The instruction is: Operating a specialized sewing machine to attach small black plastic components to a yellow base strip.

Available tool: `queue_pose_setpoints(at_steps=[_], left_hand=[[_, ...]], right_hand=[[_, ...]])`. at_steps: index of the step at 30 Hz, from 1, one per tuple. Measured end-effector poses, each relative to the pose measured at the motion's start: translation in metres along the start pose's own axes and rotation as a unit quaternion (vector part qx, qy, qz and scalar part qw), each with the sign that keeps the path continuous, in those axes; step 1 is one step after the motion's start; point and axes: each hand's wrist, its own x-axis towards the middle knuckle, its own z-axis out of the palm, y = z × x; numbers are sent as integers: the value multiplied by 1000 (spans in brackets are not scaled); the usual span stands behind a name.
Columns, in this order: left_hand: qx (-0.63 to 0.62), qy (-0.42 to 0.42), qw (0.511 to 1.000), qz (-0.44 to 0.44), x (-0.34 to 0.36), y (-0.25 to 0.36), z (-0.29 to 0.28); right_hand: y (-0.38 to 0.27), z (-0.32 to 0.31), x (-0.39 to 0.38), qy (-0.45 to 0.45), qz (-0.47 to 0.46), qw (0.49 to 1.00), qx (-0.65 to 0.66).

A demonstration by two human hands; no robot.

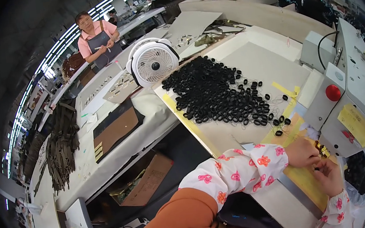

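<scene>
My left hand [303,152] is closed beside the brass-coloured metal part [322,148] of the machine, its fingertips bent inward; what they hold is hidden. Just below it, my right hand [330,177] pinches a small black loop [317,169] between thumb and finger. Both hands are over the yellow-covered edge [304,181] of the work surface. To their upper left lies a big heap of small black loops [215,88], with thin threads trailing and a few loops scattered toward the machine.
The grey-white machine [357,82] with a red button [333,93] stands at the right. A white fan [154,63] is behind the heap. Brown panels [115,132] and dark straps [62,144] lie on the left table. A person [97,40] in an apron stands beyond it.
</scene>
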Motion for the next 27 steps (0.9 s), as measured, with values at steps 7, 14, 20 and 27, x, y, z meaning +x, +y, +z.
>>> queue_pose_setpoints(at_steps=[7,14,20,27], left_hand=[[36,-42,997,-48,-12,-12,10],[-1,52,999,-15,-2,-12,-11],[-21,-43,997,-61,-9,-5,1],[-39,-18,998,-48,-8,8,-5]], right_hand=[[18,-6,7,-41,43,998,3],[11,-5,17,24,44,994,93],[13,-5,19,-3,46,994,96],[13,-2,14,29,53,990,130]])
